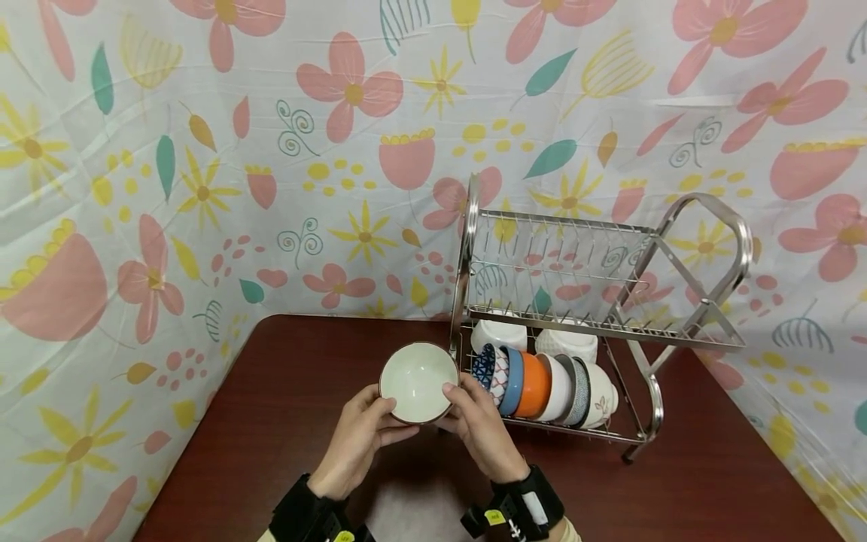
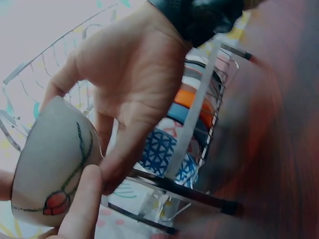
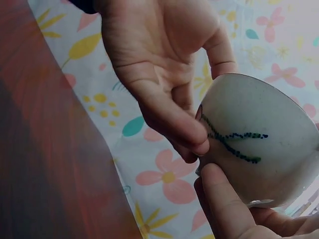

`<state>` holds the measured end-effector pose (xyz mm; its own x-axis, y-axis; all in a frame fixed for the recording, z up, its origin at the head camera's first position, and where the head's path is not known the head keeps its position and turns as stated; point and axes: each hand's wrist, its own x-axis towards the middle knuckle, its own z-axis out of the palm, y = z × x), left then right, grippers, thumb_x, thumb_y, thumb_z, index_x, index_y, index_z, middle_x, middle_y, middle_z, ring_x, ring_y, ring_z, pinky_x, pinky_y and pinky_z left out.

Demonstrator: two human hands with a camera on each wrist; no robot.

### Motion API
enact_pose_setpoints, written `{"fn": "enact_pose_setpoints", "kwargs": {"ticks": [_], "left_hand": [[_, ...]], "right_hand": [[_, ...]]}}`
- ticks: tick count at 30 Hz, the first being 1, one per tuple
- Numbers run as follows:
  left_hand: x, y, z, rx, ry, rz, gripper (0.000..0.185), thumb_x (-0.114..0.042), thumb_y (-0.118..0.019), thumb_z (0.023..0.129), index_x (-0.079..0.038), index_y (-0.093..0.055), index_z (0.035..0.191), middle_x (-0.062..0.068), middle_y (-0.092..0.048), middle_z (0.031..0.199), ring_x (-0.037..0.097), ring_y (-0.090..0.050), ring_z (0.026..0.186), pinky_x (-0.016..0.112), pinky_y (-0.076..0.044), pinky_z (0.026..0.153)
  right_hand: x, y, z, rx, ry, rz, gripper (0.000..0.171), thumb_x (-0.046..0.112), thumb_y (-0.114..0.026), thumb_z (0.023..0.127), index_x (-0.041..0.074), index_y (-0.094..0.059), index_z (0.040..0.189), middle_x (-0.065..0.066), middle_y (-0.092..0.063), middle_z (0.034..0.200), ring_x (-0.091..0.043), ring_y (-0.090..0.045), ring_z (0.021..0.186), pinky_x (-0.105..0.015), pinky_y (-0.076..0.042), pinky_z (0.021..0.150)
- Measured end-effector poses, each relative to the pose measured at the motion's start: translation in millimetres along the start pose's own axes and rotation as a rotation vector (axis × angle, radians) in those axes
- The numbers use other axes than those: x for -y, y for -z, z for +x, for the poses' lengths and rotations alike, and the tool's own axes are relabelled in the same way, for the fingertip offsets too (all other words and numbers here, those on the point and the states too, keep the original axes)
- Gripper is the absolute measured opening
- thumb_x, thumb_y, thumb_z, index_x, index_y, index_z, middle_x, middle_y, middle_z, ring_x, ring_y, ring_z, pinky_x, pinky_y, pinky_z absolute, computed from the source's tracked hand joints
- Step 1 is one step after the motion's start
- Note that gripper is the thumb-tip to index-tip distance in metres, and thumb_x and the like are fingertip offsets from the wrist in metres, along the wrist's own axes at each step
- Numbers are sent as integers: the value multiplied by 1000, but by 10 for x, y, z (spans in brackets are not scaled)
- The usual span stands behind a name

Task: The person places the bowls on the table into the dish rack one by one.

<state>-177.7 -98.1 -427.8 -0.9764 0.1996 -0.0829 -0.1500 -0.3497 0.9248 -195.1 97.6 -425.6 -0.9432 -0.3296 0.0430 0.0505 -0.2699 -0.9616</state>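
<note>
Both hands hold a small white bowl (image 1: pixel 420 384) with a thin brown rim, raised above the table, its inside facing the head camera. My left hand (image 1: pixel 362 429) grips its left side, with the thumb at the rim and fingers beneath. At the right side my right hand (image 1: pixel 484 425) pinches the rim in the same way. In the left wrist view, the bowl's outer wall (image 2: pixel 55 149) bears a red bud on a green stem. Green sprigs mark the wall (image 3: pixel 259 149) in the right wrist view. Nothing is visible inside the bowl.
A two-tier metal dish rack (image 1: pixel 653 361) stands to the right on the dark red table (image 1: pixel 271 421). Its lower tier holds a row of several bowls, including an orange bowl (image 1: pixel 533 384), with two white bowls behind. A floral cloth (image 1: pixel 237 188) hangs behind the table.
</note>
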Motion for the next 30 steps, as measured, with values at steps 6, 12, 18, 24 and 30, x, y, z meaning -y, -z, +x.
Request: {"fn": "enact_pose_setpoints", "kwargs": {"ticks": [6, 12, 18, 24, 30], "left_hand": [[80, -8, 63, 32, -38, 40, 62, -42, -49, 99, 3, -36, 140, 24, -47, 127, 28, -64, 99, 44, -50, 88], [284, -8, 277, 30, -220, 242, 61, -50, -36, 101, -1, -47, 136, 19, -55, 121, 25, -64, 98, 41, -52, 84], [423, -109, 422, 31, -321, 473, 30, -22, -42, 104, -10, -54, 129, 10, -57, 123, 24, -56, 112, 38, -44, 90], [228, -385, 335, 37, -329, 578, 35, 7, -47, 95, 4, -50, 129, 22, -55, 124, 34, -56, 115, 37, -46, 93], [491, -321, 566, 35, -385, 651, 23, -5, -58, 95, -1, -59, 117, 13, -62, 109, 27, -62, 103, 33, -51, 84]], "right_hand": [[45, 76, -24, -6, -3, 40, 56, 33, -52, 99, 3, -31, 141, -21, -47, 132, -25, -58, 112, -47, -48, 91], [133, 181, -80, -17, 8, 49, 56, 32, -50, 100, 4, -28, 143, -20, -48, 133, -24, -59, 112, -49, -47, 91], [220, 287, -152, -39, 23, 35, 54, 32, -47, 101, 4, -29, 144, -17, -49, 133, -23, -59, 112, -50, -48, 88], [327, 382, -227, -54, 32, 9, 52, 32, -45, 102, 3, -30, 142, -14, -50, 130, -23, -60, 111, -49, -49, 87], [433, 456, -307, -90, 44, -15, 52, 30, -45, 102, -2, -29, 140, -15, -49, 128, -21, -61, 108, -47, -50, 86]]}}
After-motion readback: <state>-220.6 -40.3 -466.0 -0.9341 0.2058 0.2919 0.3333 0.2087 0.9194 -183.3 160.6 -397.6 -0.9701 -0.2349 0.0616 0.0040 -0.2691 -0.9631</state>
